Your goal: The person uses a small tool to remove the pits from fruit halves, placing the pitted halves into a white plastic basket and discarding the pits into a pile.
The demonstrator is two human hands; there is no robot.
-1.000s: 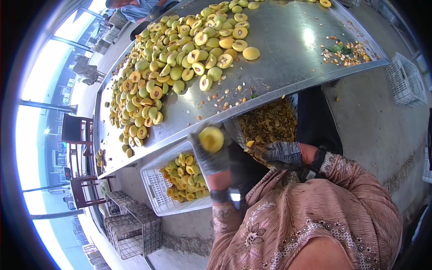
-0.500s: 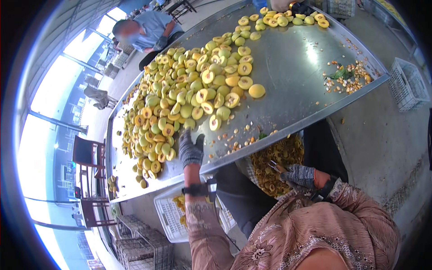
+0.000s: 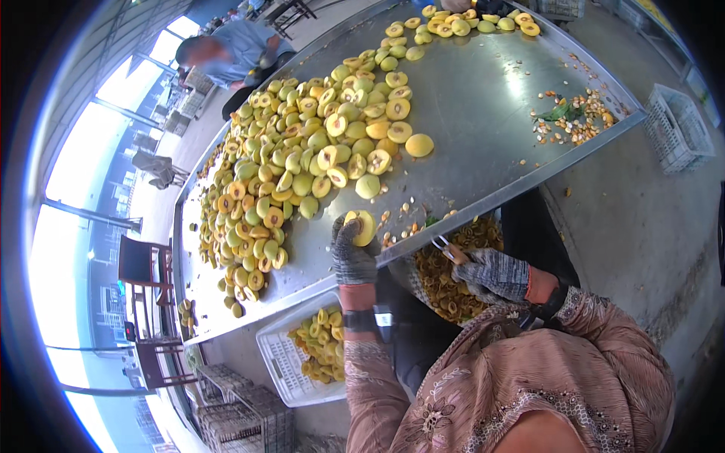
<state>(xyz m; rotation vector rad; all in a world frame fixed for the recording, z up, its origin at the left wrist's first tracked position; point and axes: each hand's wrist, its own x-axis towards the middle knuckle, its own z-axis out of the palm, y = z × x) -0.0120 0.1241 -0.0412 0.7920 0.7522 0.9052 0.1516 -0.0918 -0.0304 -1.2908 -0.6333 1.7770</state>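
My left hand (image 3: 353,253), in a grey knit glove, is closed on a halved yellow peach (image 3: 362,227) just above the near edge of the metal table (image 3: 461,113). The cut face with its hollow shows. My right hand (image 3: 495,275), gloved alike, grips a pitting tool (image 3: 453,252) by its short wooden handle; its looped metal tip points toward the table edge. Below that hand lies a heap of yellow-brown scraps (image 3: 445,285), partly hidden by my legs. A large pile of halved peaches (image 3: 302,151) covers the table's left and middle.
A white crate (image 3: 283,366) of peach pieces stands under the table at left. Pits and leaves (image 3: 578,117) lie near the right corner. Another white crate (image 3: 677,128) is on the floor at right. Across the table sits a person (image 3: 245,53). Stacked wire crates (image 3: 238,408) stand lower left.
My left hand has picked a peach half from the pile's near edge and drawn it back toward me. My right hand has raised the pitting tool slightly, up and left.
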